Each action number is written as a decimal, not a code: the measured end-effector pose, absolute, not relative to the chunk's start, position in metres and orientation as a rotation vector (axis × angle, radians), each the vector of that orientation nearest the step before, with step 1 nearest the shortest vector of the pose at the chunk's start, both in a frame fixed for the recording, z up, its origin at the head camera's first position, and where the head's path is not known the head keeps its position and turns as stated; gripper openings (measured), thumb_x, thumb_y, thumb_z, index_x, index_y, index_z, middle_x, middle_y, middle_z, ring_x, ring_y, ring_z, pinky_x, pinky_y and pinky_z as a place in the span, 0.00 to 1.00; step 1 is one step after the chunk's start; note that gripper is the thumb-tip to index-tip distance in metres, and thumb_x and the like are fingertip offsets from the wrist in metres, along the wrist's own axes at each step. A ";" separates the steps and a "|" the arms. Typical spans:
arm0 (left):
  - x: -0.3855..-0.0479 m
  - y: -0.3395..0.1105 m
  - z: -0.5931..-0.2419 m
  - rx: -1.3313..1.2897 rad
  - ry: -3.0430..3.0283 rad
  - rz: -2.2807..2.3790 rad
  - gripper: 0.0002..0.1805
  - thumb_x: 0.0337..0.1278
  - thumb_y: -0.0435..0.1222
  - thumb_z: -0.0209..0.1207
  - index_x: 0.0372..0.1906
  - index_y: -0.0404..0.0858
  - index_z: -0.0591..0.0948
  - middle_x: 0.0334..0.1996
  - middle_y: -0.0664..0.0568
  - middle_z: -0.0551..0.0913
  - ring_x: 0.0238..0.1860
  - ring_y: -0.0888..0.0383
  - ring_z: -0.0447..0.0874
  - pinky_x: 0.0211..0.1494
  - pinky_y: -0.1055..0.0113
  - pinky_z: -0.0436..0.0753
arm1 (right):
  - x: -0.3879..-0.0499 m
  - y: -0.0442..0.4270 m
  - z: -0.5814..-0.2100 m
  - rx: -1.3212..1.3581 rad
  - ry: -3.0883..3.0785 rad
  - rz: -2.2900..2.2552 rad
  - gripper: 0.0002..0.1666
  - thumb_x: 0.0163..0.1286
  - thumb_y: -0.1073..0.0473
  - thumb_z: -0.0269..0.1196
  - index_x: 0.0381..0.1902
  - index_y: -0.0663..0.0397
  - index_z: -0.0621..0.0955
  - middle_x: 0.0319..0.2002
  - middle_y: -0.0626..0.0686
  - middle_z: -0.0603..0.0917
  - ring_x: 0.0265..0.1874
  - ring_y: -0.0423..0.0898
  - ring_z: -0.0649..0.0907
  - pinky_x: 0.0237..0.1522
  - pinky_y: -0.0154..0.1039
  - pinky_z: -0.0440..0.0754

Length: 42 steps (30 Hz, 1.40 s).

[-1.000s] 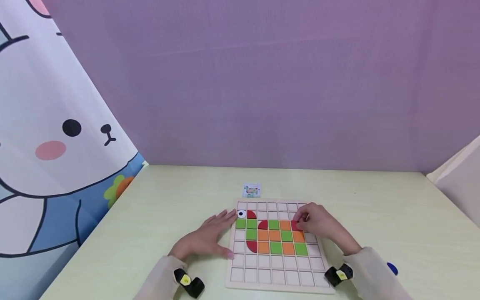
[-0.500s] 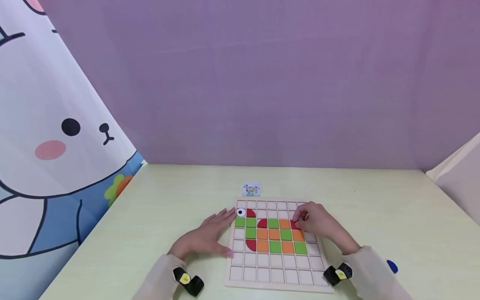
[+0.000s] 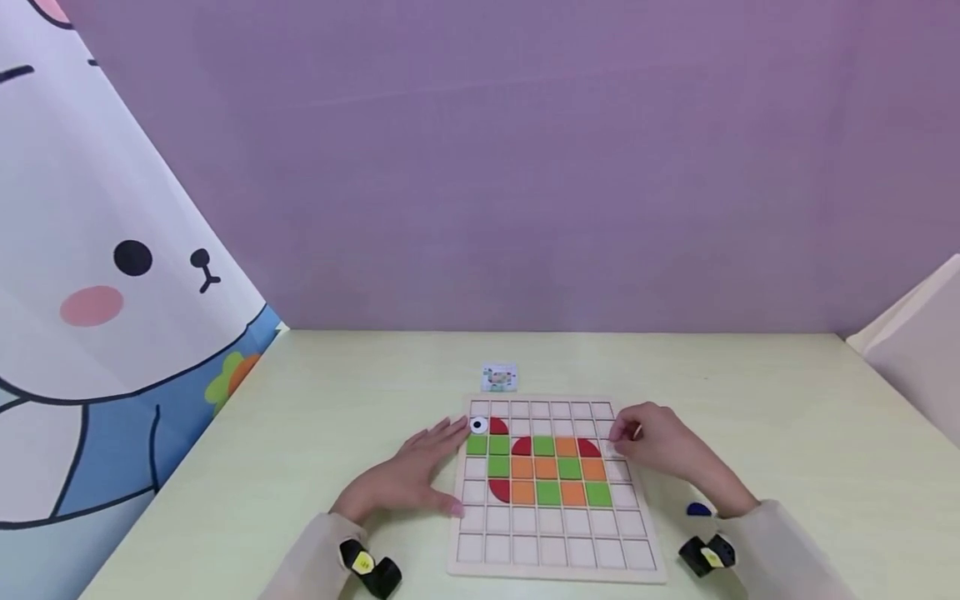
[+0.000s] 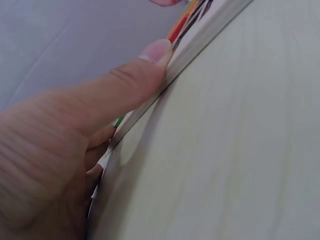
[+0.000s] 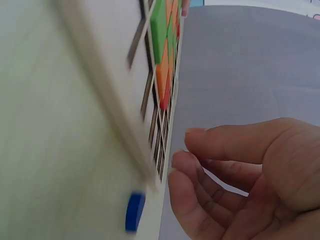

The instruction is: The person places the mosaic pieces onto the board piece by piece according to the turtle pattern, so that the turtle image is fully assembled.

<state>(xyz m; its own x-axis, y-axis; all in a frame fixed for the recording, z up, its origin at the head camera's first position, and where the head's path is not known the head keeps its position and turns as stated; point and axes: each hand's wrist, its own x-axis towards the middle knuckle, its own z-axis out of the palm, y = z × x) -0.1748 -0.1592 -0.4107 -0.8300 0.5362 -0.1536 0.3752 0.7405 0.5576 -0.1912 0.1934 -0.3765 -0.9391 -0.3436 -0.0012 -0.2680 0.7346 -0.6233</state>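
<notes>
A pale grid board (image 3: 555, 568) lies on the table, with green, orange and red tiles and a round eye tile (image 3: 478, 425) set in its cells. My left hand (image 3: 408, 479) rests at the board's left edge, fingers stretched out and thumb (image 4: 120, 87) touching its side. Over the right edge of the board hovers my right hand (image 3: 660, 446); its fingers are loosely curled, and the right wrist view shows nothing between thumb and fingertips. Just left of it, a red quarter-round tile (image 3: 588, 447) sits at the right end of the upper tile row.
A small picture card (image 3: 499, 377) lies behind the board. Right of the board, near the right wrist, is a blue rounded piece (image 3: 699, 509). A purple cloth (image 3: 555, 167) hangs behind the table (image 3: 360, 367), and a cartoon-print cloth (image 3: 67, 208) stands at the left.
My right hand has let go of the red quarter-round tile and moved right, off it. The tile now shows whole in its cell. The left hand stays at the board's edge.
</notes>
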 end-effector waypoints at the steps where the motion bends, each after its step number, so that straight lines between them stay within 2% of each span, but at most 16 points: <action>1: -0.175 -0.159 -0.410 0.711 2.635 0.758 0.58 0.41 0.59 0.67 0.76 0.45 0.52 0.77 0.55 0.45 0.77 0.48 0.35 0.76 0.44 0.40 | -0.190 0.197 -0.376 -0.498 2.823 -0.980 0.02 0.60 0.68 0.64 0.28 0.59 0.81 0.26 0.48 0.78 0.26 0.43 0.73 0.24 0.31 0.72; 10: -0.174 -0.160 -0.410 0.724 2.634 0.774 0.57 0.41 0.59 0.67 0.75 0.45 0.52 0.77 0.54 0.46 0.77 0.47 0.36 0.76 0.44 0.40 | -0.180 0.228 -0.372 -0.496 2.861 -0.903 0.03 0.59 0.68 0.64 0.28 0.56 0.80 0.24 0.46 0.79 0.23 0.40 0.74 0.23 0.30 0.72; 22: -0.174 -0.165 -0.411 0.742 2.650 0.792 0.57 0.42 0.60 0.67 0.75 0.45 0.52 0.77 0.54 0.46 0.77 0.46 0.36 0.76 0.42 0.40 | -0.176 0.238 -0.379 -0.480 2.823 -0.879 0.11 0.55 0.68 0.68 0.36 0.58 0.79 0.28 0.47 0.77 0.27 0.42 0.74 0.27 0.30 0.72; 29: -0.173 -0.164 -0.413 0.763 2.642 0.803 0.57 0.41 0.59 0.67 0.75 0.45 0.52 0.77 0.54 0.46 0.77 0.47 0.36 0.76 0.43 0.40 | -0.176 0.229 -0.384 -0.461 2.793 -0.892 0.10 0.54 0.70 0.68 0.34 0.57 0.80 0.29 0.48 0.79 0.30 0.44 0.75 0.30 0.31 0.74; 42: -0.173 -0.161 -0.411 0.735 2.635 0.812 0.57 0.41 0.59 0.67 0.75 0.45 0.53 0.77 0.53 0.46 0.77 0.47 0.36 0.76 0.43 0.39 | -0.173 0.226 -0.386 -0.499 2.701 -0.909 0.08 0.54 0.73 0.65 0.29 0.57 0.79 0.26 0.48 0.77 0.27 0.44 0.73 0.27 0.30 0.72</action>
<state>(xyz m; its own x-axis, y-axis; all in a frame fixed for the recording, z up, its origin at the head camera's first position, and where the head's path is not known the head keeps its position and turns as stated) -0.1729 -0.1613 -0.4111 -0.8289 0.5466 -0.1190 0.3848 0.7115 0.5879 -0.1735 0.2256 -0.3865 -0.9108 -0.3942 -0.1229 -0.2398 0.7472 -0.6199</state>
